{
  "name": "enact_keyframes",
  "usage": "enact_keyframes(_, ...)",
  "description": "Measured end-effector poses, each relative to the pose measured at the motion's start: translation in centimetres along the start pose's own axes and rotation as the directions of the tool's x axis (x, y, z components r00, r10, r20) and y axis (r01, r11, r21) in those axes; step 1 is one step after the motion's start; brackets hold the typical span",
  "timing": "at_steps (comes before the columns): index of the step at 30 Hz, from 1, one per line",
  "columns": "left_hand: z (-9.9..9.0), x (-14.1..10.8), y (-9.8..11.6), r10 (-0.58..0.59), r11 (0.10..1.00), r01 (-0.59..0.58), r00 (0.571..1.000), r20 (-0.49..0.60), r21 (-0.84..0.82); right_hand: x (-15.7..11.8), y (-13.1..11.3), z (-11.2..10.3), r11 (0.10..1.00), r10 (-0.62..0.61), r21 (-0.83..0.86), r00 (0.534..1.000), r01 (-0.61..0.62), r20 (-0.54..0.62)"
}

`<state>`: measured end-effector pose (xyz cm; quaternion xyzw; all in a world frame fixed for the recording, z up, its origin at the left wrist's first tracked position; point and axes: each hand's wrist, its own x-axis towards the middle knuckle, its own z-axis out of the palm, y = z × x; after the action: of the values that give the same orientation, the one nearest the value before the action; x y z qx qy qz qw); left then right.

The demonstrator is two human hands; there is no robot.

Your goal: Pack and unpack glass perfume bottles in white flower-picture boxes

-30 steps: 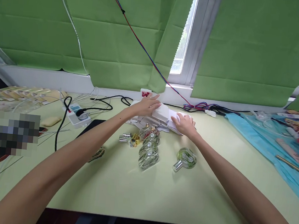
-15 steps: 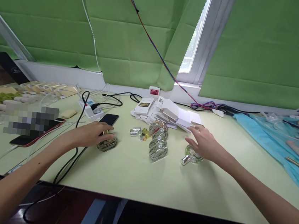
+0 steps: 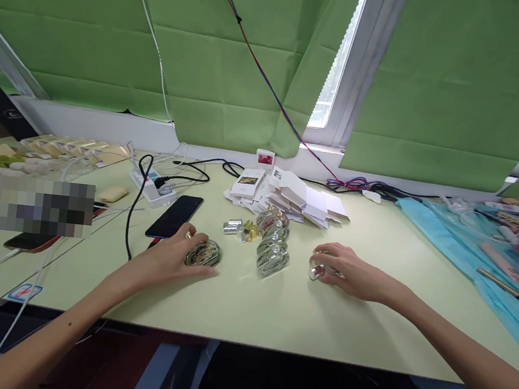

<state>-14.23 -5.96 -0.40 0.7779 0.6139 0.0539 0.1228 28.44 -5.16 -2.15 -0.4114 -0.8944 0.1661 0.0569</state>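
Note:
My left hand [image 3: 183,251] curls round the left side of a rounded glass perfume bottle [image 3: 204,253] lying on the table, its thumb along the near edge. My right hand [image 3: 342,270] is closed over another clear perfume bottle, most of it hidden under the fingers; its silver cap [image 3: 315,271] shows at the left. Between the hands, several clear twisted-glass bottles [image 3: 273,251] lie in a row. Beside them are silver caps [image 3: 232,226] and small yellow pieces [image 3: 250,229].
White folded cartons [image 3: 287,194] are heaped behind the bottles. A black phone [image 3: 174,216] lies beyond my left hand, near a power strip [image 3: 154,189] and cables. Blue sheeting [image 3: 440,238] with assorted items covers the table's right end.
My left hand has taken hold of its bottle and shifted it to the right, uncovering the phone. My right hand has come down and closed over the capped bottle, moving it slightly left.

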Motion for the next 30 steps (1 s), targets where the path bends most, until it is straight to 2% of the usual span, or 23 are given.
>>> enact_keyframes(5, 2.7, -2.2, 3.0, -0.019, 0.996, 0.012, 0.996, -0.085, -0.084, -0.3, -0.3, 1.0, 0.997, 0.005, -0.070, 0.991, -0.014, -0.137)
enact_keyframes(9, 3.8, -3.4, 4.0, 0.009, 0.989, -0.010, 1.000, -0.009, -0.146, -0.9, -0.6, 1.4, 0.989, 0.036, -0.137, 0.984, -0.060, -0.175)
enact_keyframes(13, 3.5, -4.2, 4.0, 0.103, 0.968, -0.082, 0.992, 0.075, -0.238, -1.7, -0.4, 1.4, 0.986, 0.031, -0.156, 0.988, -0.055, -0.148)
enact_keyframes(17, 3.6, -4.8, 5.2, 0.103, 0.963, -0.074, 0.990, 0.097, -0.260, -1.9, -0.4, 1.5, 0.987, 0.048, -0.146, 0.987, -0.070, -0.154)
enact_keyframes(20, 4.5, -5.2, 7.2, 0.060, 0.966, -0.044, 0.997, 0.055, -0.254, -1.8, -0.8, 1.6, 0.988, 0.072, -0.122, 0.982, -0.094, -0.173)
enact_keyframes(24, 6.3, -5.7, 10.5, -0.003, 0.971, -0.013, 0.998, -0.068, -0.237, -1.7, -0.9, 2.1, 0.986, 0.088, -0.117, 0.968, -0.118, -0.234)
enact_keyframes(27, 7.3, -5.9, 13.2, -0.012, 0.985, 0.001, 0.998, -0.062, -0.173, -1.7, -0.5, 2.7, 0.985, 0.087, -0.120, 0.955, -0.125, -0.284)
enact_keyframes(30, 7.8, -5.4, 16.5, 0.038, 0.996, -0.036, 0.999, 0.014, -0.084, -1.5, 0.0, 3.4, 0.985, 0.099, -0.100, 0.935, -0.140, -0.340)
